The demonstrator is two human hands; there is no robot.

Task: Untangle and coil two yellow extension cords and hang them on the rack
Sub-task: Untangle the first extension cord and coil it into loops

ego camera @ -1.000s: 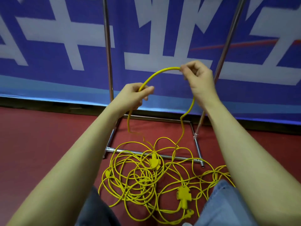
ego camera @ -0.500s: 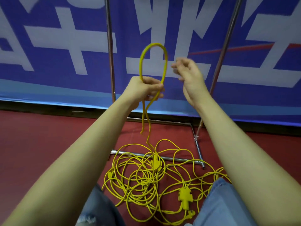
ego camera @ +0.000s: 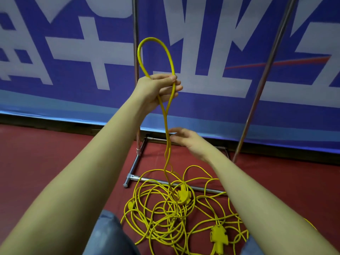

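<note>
Blue banner (ego camera: 55,52) with white characters fills the background; red floor (ego camera: 36,172) below it. We take the rack (ego camera: 135,52) as landmark: two chrome uprights, base bars on the floor.

Tangled heap of yellow cords (ego camera: 165,208) lies on the floor in front of the rack base, draped over its front bar, with socket blocks (ego camera: 182,194) in it. We cannot separate the two cords by eye.

One strand pair (ego camera: 167,135) rises from the heap, long axis near vertical, just right of the left upright.

Our left hand (ego camera: 158,85) grips it, fingers curled round both strands; a closed loop (ego camera: 156,45) stands above the fist, pointing up.

Our right hand (ego camera: 185,139) is below the left, fingers relaxed, holding nothing, fingertips beside the hanging strands; contact unclear.

Judgement: the right hand is nearer the slack, so it takes the next length and lifts it along that vertical axis to the left.
</note>
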